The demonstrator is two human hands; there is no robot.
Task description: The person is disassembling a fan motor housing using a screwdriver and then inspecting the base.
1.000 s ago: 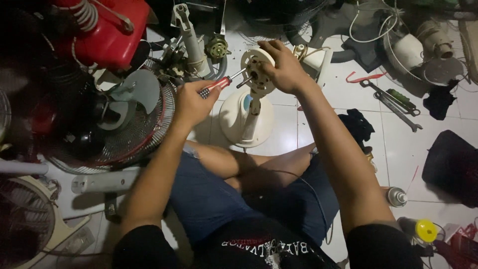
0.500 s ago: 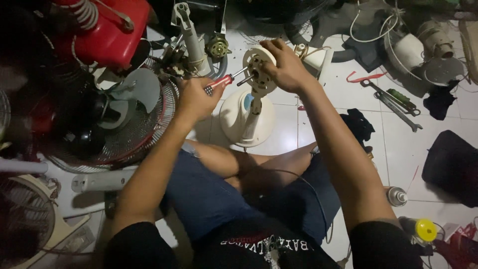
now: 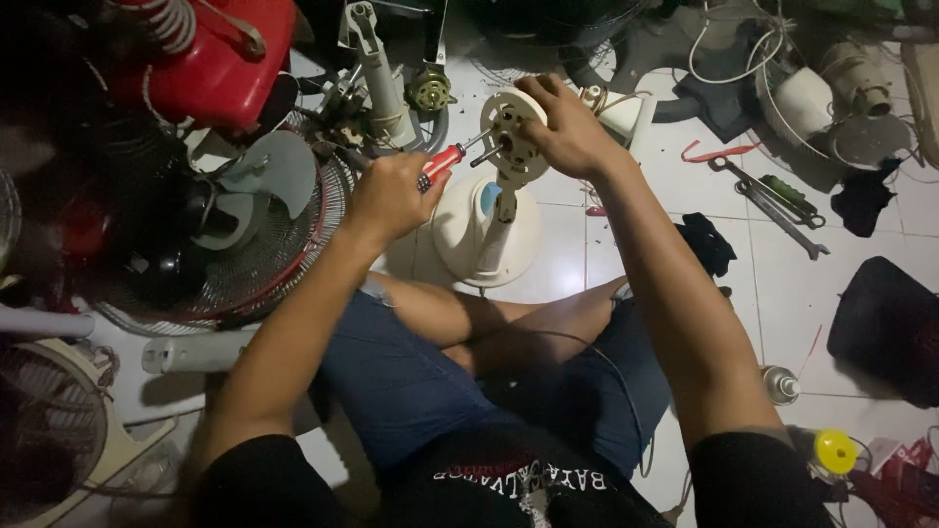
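Note:
My left hand (image 3: 389,198) grips a red-handled screwdriver (image 3: 445,160) whose metal tip points right into a round cream fan motor housing (image 3: 513,137). My right hand (image 3: 563,127) holds that housing from the right side, fingers curled over its top edge. The housing sits atop a white fan stand with a round base (image 3: 481,233) standing on the tiled floor just beyond my crossed legs.
A fan guard with grey blades (image 3: 256,230) lies at left, under a red machine (image 3: 217,61). A white stem part (image 3: 377,73) stands behind. Pliers and wrenches (image 3: 778,198) lie at right, with a black bag (image 3: 885,328), a spray can (image 3: 780,383) and a yellow-capped bottle (image 3: 834,451).
The screwdriver has shifted slightly in my left hand against the housing; both hands stay in about the same place.

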